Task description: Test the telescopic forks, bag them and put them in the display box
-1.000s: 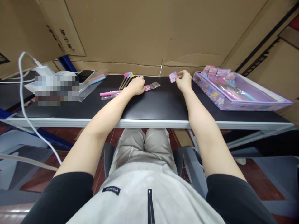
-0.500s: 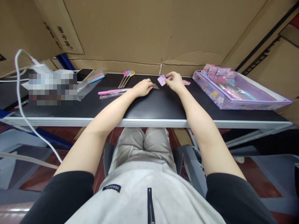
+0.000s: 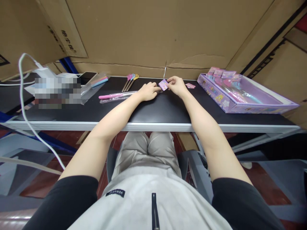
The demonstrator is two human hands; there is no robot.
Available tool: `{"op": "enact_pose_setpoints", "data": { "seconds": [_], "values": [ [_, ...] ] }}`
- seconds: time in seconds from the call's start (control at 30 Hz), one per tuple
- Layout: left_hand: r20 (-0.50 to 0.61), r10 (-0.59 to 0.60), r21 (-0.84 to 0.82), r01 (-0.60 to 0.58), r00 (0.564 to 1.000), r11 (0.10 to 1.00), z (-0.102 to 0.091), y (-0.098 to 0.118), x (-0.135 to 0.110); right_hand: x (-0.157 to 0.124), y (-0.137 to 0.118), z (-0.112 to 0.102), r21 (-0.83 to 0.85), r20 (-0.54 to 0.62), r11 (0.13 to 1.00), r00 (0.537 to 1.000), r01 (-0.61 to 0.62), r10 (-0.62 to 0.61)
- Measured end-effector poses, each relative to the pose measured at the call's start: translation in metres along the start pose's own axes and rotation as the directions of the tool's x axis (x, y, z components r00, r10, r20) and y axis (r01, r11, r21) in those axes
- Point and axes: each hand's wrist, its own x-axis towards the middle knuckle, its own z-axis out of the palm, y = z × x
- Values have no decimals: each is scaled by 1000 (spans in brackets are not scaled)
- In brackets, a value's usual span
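Note:
My right hand point(image 3: 177, 86) pinches a small purple packet point(image 3: 163, 84) just above the black table point(image 3: 155, 110), near its far edge. My left hand point(image 3: 148, 91) rests curled on the right end of a clear plastic sleeve point(image 3: 117, 96) that holds a pink pen point(image 3: 109, 95). The packet sits between both hands, close to my left fingertips. A second small pink packet point(image 3: 190, 85) lies on the table to the right of my right hand.
A purple toy box point(image 3: 242, 94) with several small packets stands at the right. Coloured forks point(image 3: 130, 80) lie at the back. A clear bag with coloured sticks point(image 3: 94, 83), a phone point(image 3: 87, 76), a white charger and cable point(image 3: 24, 95) sit left. Cardboard walls rise behind.
My right hand carried the purple packet leftward from near the toy box to my left hand. My left hand shifted slightly right along the sleeve. A pink packet now lies on the table.

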Motion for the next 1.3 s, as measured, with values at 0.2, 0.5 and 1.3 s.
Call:
{"op": "enact_pose_setpoints", "data": {
  "seconds": [0.2,0.5,1.3],
  "values": [
    [49,-19,19,18,999,1000,-4,8,-3,-1,0,2,48,1,999,1000,-15,15],
    [46,6,6,-6,999,1000,-1,4,-1,0,1,-1,171,-16,985,999,-26,29],
    [110,1,-6,-1,994,1000,-4,4,2,-6,-14,3,61,-45,995,995,-81,84]
  ]
}}
